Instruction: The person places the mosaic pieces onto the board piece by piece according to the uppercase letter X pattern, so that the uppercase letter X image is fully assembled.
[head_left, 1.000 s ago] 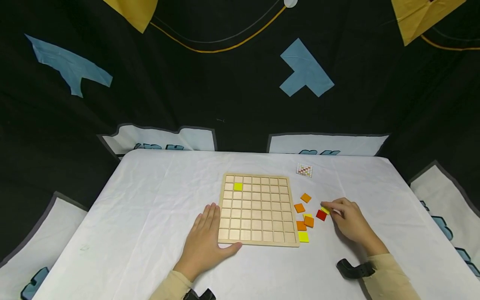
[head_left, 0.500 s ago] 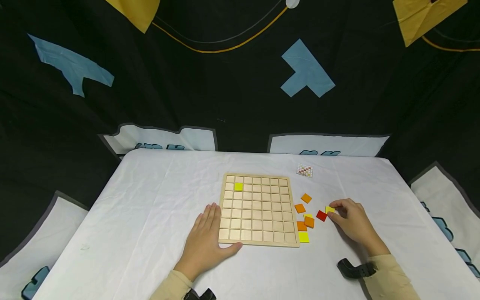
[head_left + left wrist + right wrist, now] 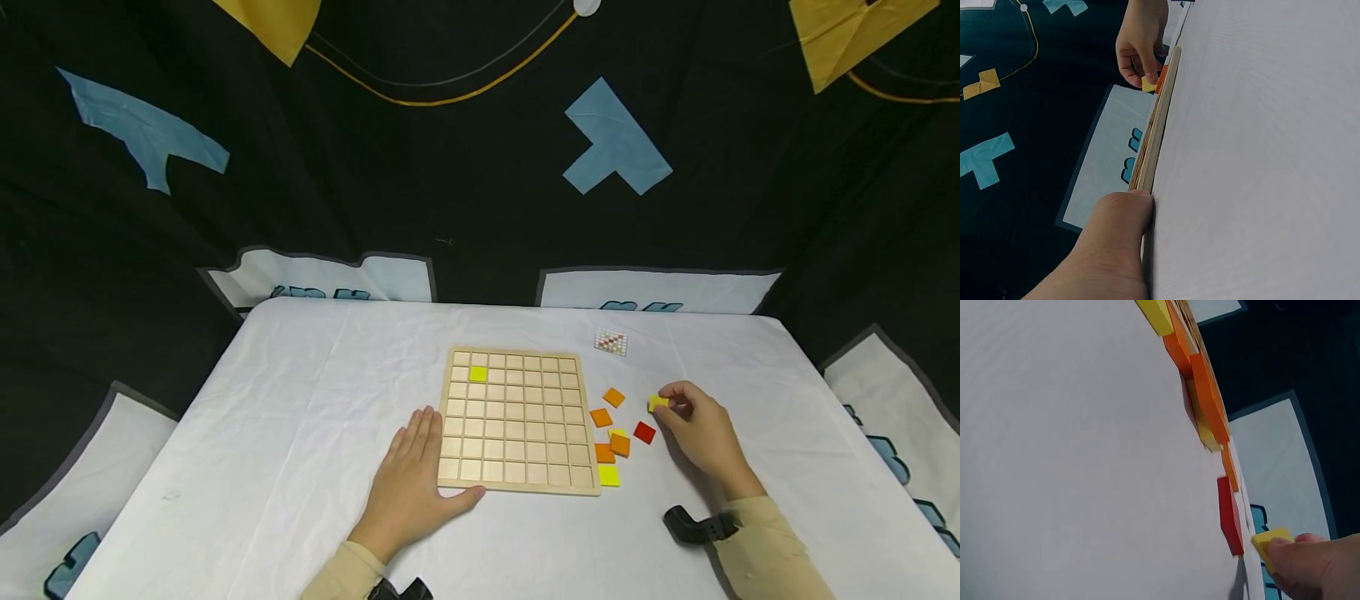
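Observation:
A square wooden grid board [image 3: 517,421] lies on the white table, one yellow tile [image 3: 477,374] in a cell near its upper left. My left hand [image 3: 408,483] rests along the board's left edge, fingers straight, thumb at the lower-left corner. Right of the board, my right hand [image 3: 701,429] pinches a yellow tile [image 3: 657,403] between thumb and fingers; the right wrist view shows this tile [image 3: 1270,540] raised off the cloth. Beneath it lies a red tile [image 3: 644,432]. Several orange tiles [image 3: 613,397] and two yellow ones [image 3: 609,476] lie by the board's right edge, some overlapping.
A small card [image 3: 611,342] with a coloured grid pattern lies beyond the board's upper right corner. White cloth [image 3: 262,433] covers the table, and dark curtains [image 3: 480,183] with blue and yellow shapes hang behind it.
My right hand has first drawn the yellow tile right, away from the red tile, then lifted it and moved it farther from me. My left hand stays at the board.

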`<state>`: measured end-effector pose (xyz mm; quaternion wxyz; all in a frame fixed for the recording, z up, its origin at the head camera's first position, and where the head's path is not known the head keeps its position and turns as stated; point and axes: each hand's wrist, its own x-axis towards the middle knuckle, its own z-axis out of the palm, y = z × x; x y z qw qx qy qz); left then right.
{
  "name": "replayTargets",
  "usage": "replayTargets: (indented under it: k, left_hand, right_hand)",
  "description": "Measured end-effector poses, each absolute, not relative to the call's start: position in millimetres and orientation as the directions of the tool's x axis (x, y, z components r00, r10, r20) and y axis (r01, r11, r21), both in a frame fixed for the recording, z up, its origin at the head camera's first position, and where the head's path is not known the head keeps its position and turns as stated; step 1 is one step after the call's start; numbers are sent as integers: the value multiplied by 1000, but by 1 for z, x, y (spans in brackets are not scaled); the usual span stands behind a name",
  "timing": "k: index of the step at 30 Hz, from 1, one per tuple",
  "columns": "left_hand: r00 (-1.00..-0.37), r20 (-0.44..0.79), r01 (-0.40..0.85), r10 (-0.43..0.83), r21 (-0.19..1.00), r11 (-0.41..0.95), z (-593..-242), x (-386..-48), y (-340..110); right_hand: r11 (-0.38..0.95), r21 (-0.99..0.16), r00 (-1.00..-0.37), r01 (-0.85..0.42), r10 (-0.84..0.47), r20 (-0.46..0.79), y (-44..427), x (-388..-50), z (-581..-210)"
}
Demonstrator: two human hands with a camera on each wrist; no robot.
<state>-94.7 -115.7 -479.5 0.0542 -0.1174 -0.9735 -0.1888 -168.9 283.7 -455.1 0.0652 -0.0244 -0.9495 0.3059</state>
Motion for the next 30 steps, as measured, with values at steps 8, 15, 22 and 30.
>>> replayTargets:
  k: [8,15,22,30]
  left_hand:
    - [-966,152,249,208,349,903,-480,-95,-116]
    - [-968,148,244,203,357,902,-479,-94,-116]
    - [-968,144,242,203,357,902,-478,-94,-116]
    - [-970,139,237,200,360,902,-478,-93,-116]
  right_hand:
    - [776,-631,-991,-2,84,107,260,-180,-451]
    - [723,-691,-995,-23,48,84,232,-192,-450]
    - [688,-723,-997,-63,-15,73,201,-204,-445]
    - [651,-748,-990,-130,-120,68,163,-213,-447]
